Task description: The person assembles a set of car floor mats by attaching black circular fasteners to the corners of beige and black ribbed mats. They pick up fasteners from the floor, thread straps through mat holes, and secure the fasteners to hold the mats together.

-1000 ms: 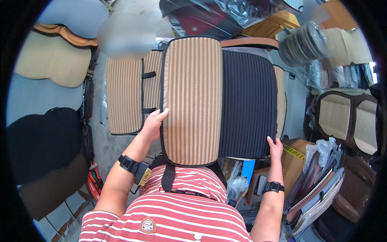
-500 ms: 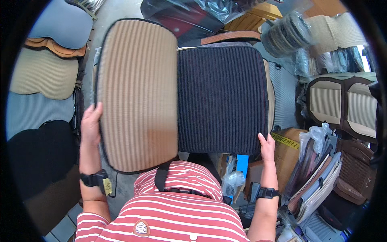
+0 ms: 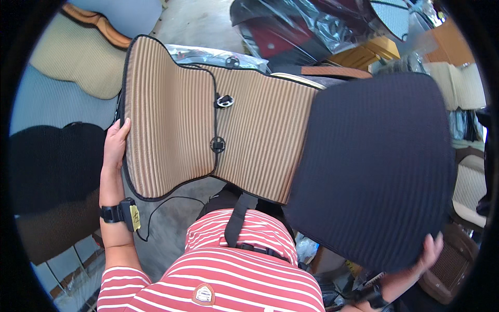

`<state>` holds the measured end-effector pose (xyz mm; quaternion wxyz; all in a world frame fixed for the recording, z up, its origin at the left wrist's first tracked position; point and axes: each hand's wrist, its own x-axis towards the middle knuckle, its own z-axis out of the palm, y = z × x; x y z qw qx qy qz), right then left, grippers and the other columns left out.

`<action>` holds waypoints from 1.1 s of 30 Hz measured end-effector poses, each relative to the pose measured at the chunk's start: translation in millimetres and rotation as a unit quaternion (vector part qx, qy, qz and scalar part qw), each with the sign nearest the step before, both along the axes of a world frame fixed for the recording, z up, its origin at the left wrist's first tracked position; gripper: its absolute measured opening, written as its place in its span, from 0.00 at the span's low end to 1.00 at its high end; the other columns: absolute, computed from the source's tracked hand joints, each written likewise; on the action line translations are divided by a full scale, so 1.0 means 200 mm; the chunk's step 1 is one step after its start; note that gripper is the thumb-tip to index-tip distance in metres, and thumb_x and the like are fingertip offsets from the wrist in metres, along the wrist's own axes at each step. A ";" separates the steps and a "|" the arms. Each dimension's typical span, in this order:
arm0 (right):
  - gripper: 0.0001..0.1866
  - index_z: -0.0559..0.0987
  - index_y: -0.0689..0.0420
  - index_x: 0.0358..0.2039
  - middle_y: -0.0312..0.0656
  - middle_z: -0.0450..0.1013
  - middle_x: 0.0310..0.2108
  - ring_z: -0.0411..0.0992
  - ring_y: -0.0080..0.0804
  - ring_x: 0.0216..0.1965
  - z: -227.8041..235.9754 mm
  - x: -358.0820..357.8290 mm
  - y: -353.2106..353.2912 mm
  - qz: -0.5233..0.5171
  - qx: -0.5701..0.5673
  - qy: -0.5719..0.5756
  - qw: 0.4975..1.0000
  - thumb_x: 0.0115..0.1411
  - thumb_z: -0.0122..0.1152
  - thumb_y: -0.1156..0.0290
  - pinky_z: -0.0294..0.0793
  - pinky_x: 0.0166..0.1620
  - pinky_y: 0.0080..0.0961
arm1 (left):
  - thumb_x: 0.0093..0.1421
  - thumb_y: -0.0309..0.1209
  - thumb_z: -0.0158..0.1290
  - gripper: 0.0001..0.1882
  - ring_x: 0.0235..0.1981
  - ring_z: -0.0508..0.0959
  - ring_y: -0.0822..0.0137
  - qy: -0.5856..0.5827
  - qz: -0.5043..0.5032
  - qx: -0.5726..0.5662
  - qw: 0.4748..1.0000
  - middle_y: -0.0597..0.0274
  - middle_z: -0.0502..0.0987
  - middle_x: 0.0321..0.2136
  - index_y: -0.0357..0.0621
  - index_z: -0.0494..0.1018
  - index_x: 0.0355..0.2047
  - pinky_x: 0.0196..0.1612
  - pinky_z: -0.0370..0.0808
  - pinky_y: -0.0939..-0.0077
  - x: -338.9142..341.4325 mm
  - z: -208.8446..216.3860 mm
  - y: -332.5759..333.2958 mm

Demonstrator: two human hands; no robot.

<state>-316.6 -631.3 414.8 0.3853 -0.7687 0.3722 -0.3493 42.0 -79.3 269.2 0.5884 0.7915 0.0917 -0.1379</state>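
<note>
A beige ribbed seat cover (image 3: 254, 125) with black piping stretches across in front of me, its left panel tilted upward. A black cord with small round discs (image 3: 217, 144) runs over its fold. My left hand (image 3: 115, 143) is closed on the outer left edge, thumb on the near face. To the right, a black ribbed seat panel (image 3: 374, 171) stands tilted and covers the beige cover's right end. My right hand (image 3: 430, 253) is closed at its lower right edge, partly blurred. Whether the black panel and the beige cover are joined cannot be made out.
More seat covers hang at the left, among them a black one (image 3: 57, 161) and a beige one (image 3: 78, 57). Dark plastic-wrapped goods (image 3: 291, 36) lie at the back beside a yellow wooden piece (image 3: 369, 53). Brown seat covers (image 3: 449, 265) stand at the right.
The black panel has swung up and right with my right hand, baring the beige middle with its cord and discs. The left panel has tilted. My view has shifted left.
</note>
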 end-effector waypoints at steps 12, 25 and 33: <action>0.14 0.74 0.64 0.33 0.51 0.71 0.28 0.72 0.50 0.31 -0.28 0.71 0.65 0.435 -0.094 0.350 0.824 0.51 0.60 0.66 0.71 0.32 0.38 | 0.64 0.34 0.43 0.16 0.38 0.73 0.74 -0.019 0.070 0.072 0.995 0.61 0.75 0.39 0.33 0.70 0.44 0.45 0.67 0.80 -0.10 -0.23 0.26; 0.15 0.72 0.54 0.39 0.36 0.69 0.21 0.68 0.24 0.26 -1.53 0.50 0.42 0.274 0.187 0.411 0.849 0.51 0.62 0.67 0.69 0.31 0.25 | 0.47 0.29 0.56 0.27 0.53 0.63 0.47 -0.301 -0.179 0.430 0.832 0.43 0.65 0.50 0.33 0.65 0.49 0.58 0.58 0.58 -0.25 -0.84 -0.28; 0.28 0.63 0.59 0.39 0.50 0.71 0.32 0.71 0.50 0.37 -1.45 0.65 0.49 0.287 0.046 0.546 0.785 0.44 0.68 0.62 0.70 0.41 0.39 | 0.44 0.25 0.57 0.16 0.47 0.68 0.48 -0.098 -0.425 0.250 0.865 0.51 0.70 0.42 0.40 0.71 0.36 0.50 0.67 0.60 -0.56 -1.18 -0.92</action>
